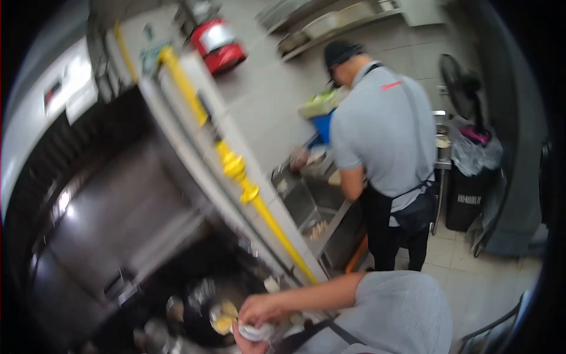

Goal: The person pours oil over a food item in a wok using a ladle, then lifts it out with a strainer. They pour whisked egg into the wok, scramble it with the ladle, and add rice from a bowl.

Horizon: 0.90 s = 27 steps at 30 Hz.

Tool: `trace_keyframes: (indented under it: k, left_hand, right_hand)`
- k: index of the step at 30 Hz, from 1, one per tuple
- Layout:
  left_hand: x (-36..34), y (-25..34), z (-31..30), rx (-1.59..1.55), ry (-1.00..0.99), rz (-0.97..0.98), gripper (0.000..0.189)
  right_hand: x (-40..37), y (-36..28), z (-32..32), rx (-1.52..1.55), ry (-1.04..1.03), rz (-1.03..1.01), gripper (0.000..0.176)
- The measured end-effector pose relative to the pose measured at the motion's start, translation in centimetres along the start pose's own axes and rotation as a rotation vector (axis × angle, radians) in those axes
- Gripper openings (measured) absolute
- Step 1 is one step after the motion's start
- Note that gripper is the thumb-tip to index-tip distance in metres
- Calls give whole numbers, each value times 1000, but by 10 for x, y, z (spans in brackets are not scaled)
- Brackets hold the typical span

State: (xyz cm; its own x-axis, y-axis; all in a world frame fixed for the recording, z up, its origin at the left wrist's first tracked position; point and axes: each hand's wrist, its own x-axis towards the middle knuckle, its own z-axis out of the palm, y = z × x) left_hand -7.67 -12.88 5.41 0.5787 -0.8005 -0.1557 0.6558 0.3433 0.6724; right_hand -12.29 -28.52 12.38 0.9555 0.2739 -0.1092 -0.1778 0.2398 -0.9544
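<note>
- Room: kitchen, pale tiled wall point(253, 100), light floor tiles point(457, 253); view tilted, partly blurred.
- Wall side: yellow pipe point(233, 165) runs diagonally down the view; red object point(218, 47) near its upper end, type not resolved.
- Surface point(194, 253): dark, lower left of the view; small metal containers on it, too blurred to identify.
- Round vessel point(224, 317) with yellow contents: on the dark side, just beside your hands.
- Your left hand point(249, 342): at the bottom edge, fingers closed around a white item point(256, 331); whether cloth or dish, cannot tell.
- Your right hand point(259, 310): arm reaches across from the right, fingers bent over the white item, just above your left hand. Cannot tell whether they grip it.
- White item: between your two hands, near the round vessel.
- Co-worker point(386, 130): grey shirt, dark cap, dark apron; stands at the metal sink point(330, 215), back mostly toward you, well apart from your hands.
- Sink: pale pieces point(317, 230) lie inside.
- Beyond the sink: blue container point(322, 125) below a pale tray point(318, 107) with green contents.
- Right side: black fan point(460, 88) above a black bin point(466, 200) topped with clear plastic point(480, 156).
</note>
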Motion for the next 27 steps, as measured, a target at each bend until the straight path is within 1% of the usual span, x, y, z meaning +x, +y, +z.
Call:
trace_keyframes:
  k: [1,2,3,4,5,6,7,8,9,10,12,13,14,16,17,18,19,20,22,23,24,25,26,27]
  left_hand:
    - [-12,-5,3,-88,18,-125,65]
    - [-20,-12,2,-144,24,-164,66]
    - [-33,-14,22,-142,41,-160,67]
    - [-35,-22,6,-160,165,-135,67]
    - [-30,-31,-21,-286,103,-122,63]
    - [-40,-27,-13,-357,231,-66,57]
    - [-44,-26,-31,-419,210,-42,51]
    - [-52,-28,-52,-466,179,-23,45]
    - [-63,-20,-54,-456,237,23,46]
    - [-72,-12,-58,-424,282,58,46]
    - [-92,-12,-87,-471,309,87,46]
    - [-99,-14,-104,-528,308,97,46]
    - [-105,-13,-108,-534,316,102,46]
    - [-114,-10,-117,-575,419,143,41]
    - [-117,-9,-121,-580,424,139,41]
    - [-118,-5,-131,-567,484,115,39]
    - [-115,-3,-138,-551,539,94,38]
    - [-112,-1,-145,-536,592,71,37]
    - [-104,5,-165,-534,589,60,34]
    - [-99,6,-178,-565,537,80,33]
    - [-97,10,-183,-593,487,94,32]
    - [-90,16,-188,-622,498,79,33]
    - [-82,20,-195,-664,441,47,39]
    - [-71,32,-188,-632,491,-6,41]
  right_hand:
    - [13,18,-3,-98,-44,-63,18]
    - [29,42,-7,-188,-105,-120,18]
    - [36,63,-8,-317,-182,-312,19]
    - [24,44,8,-457,-94,-126,22]
    - [15,23,24,-482,-99,161,26]
    - [24,29,24,-617,-173,138,38]
    - [29,25,29,-546,-215,127,37]
    - [40,43,26,-369,-126,82,39]
    - [44,27,32,-404,-86,104,41]
    - [60,50,17,-525,-19,-153,41]
    - [74,40,12,-904,239,-234,44]
    - [81,32,11,-1131,245,-147,46]
    - [87,41,6,-1130,234,-145,46]
    - [103,80,-12,-1594,342,-236,46]
    - [113,104,-23,-1592,337,-228,46]
    - [127,131,-34,-1613,391,-54,46]
    - [133,142,-43,-1629,448,117,46]
    - [129,137,-44,-1632,451,121,46]
    - [121,120,-40,-1305,394,108,39]
    - [118,133,-44,-1366,383,-35,29]
    - [115,117,-30,-1365,390,-32,29]
    - [108,97,-17,-956,335,205,24]
    - [104,84,-8,-538,272,418,20]
    - [113,90,-21,-306,223,458,15]
